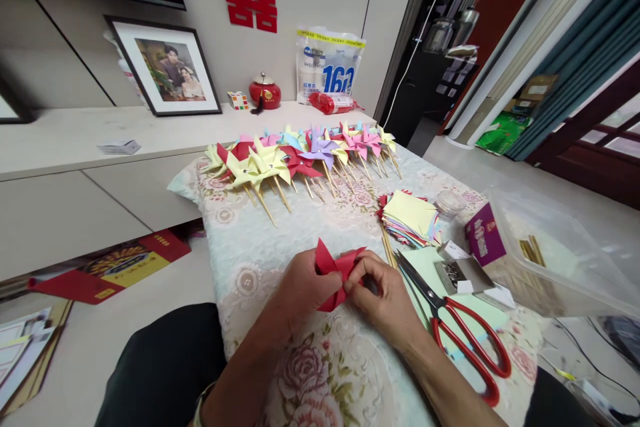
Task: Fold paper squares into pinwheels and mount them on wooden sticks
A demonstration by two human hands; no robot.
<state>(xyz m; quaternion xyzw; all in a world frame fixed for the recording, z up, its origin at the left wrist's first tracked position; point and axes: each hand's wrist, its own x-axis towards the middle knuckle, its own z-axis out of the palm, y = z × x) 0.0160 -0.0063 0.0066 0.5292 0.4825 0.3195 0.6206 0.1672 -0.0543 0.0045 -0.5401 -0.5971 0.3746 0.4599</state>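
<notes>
A red folded paper pinwheel [336,268] is held between both of my hands above the floral cloth. My left hand [300,290] grips its left side from below. On the right, the fingers of my right hand [383,290] pinch the paper near its centre. A long row of finished paper pinwheels [300,157] on wooden sticks lies across the far part of the table, in yellow, red, purple, pink and blue.
Red-handled scissors [453,320] lie just right of my right hand. A stack of coloured paper squares [410,217], loose wooden sticks [387,250], a small purple box [484,235], a round clear lid [449,202] and a clear plastic bin [545,257] sit to the right.
</notes>
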